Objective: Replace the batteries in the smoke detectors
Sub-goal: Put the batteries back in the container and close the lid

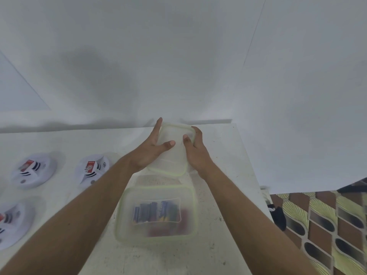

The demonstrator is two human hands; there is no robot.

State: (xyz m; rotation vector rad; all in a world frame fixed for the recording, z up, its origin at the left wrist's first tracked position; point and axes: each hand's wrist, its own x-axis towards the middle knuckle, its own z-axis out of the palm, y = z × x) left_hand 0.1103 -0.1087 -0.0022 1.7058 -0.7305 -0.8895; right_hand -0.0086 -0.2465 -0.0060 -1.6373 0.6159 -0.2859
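A clear plastic container (156, 197) with a green-rimmed lid stands near me on the white table (222, 151); blue and dark red batteries (156, 213) show through it. Behind it sits a second clear container (174, 153) with a green rim. My left hand (151, 151) holds its left side, fingers along the far edge and thumb on the lid. My right hand (195, 149) grips its right side, thumb on top. Three white smoke detectors lie to the left: one (32, 169), another (92, 168), and a third (12, 223).
A white wall rises right behind the table. The table's right edge (258, 187) ends above a patterned tiled floor (321, 225). A black object (278, 215) lies on the floor by that edge.
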